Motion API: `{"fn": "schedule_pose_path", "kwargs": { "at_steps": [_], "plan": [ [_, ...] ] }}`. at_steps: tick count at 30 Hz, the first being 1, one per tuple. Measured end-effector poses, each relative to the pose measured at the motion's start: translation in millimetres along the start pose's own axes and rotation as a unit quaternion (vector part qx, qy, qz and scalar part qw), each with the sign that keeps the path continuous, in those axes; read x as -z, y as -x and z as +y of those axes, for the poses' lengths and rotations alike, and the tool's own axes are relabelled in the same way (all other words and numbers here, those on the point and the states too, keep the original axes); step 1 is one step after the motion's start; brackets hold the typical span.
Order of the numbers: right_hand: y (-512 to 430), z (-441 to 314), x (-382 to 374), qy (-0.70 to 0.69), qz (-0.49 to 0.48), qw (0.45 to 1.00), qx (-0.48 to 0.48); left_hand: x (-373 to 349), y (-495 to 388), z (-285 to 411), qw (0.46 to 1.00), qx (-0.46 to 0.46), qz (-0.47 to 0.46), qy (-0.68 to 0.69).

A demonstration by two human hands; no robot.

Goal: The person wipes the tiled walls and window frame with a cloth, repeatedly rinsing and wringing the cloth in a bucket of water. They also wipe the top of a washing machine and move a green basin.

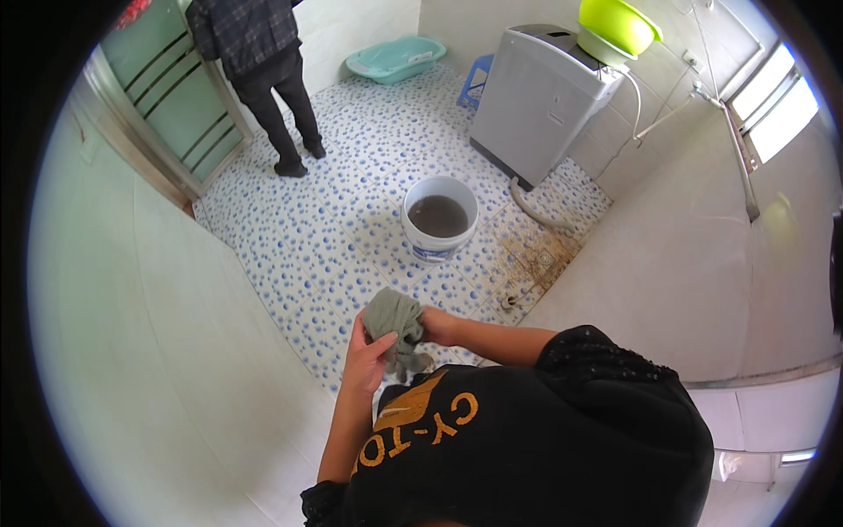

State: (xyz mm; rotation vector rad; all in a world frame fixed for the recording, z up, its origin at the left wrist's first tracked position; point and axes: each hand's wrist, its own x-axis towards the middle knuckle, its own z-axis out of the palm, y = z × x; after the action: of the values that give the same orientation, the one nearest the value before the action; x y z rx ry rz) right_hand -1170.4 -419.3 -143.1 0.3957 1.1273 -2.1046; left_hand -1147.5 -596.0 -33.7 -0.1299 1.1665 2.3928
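Note:
A bunched grey-green cloth (pixel 394 318) is held between my two hands, in front of my body. My left hand (pixel 369 359) grips its left side, with the thumb lying across the front. On the other side, my right hand (pixel 438 325) holds the cloth, and its fingers are partly hidden behind the folds. One end of the cloth hangs down towards my shirt. Beyond my hands, a white plastic bucket (pixel 421 242) stands upright on the tiled floor (pixel 355 197). Dark, murky water (pixel 439 216) partly fills it.
A grey washing machine (pixel 537 99) carries green basins (pixel 616 29). Its drain hose (pixel 537 214) runs to a brown-stained corner with a floor drain (pixel 544 258). A blue stool (pixel 475 82) and a turquoise baby bath (pixel 395 59) are behind. Another person (pixel 263 72) stands by the glass door (pixel 174 85).

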Motion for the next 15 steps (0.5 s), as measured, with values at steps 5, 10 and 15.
{"fn": "schedule_pose_path", "kwargs": {
  "at_steps": [5,10,15],
  "plan": [
    [14,-127,26,-0.039,0.169,0.962,0.211,17,-97,27,0.997,0.067,0.029,-0.010],
    [-12,-212,68,0.014,0.250,0.900,0.357,-6,-221,46,0.993,0.095,-0.049,-0.054],
    [-49,-281,88,-0.080,0.282,0.846,0.445,-17,-337,67,0.953,0.171,-0.108,-0.225]
  ]
}}
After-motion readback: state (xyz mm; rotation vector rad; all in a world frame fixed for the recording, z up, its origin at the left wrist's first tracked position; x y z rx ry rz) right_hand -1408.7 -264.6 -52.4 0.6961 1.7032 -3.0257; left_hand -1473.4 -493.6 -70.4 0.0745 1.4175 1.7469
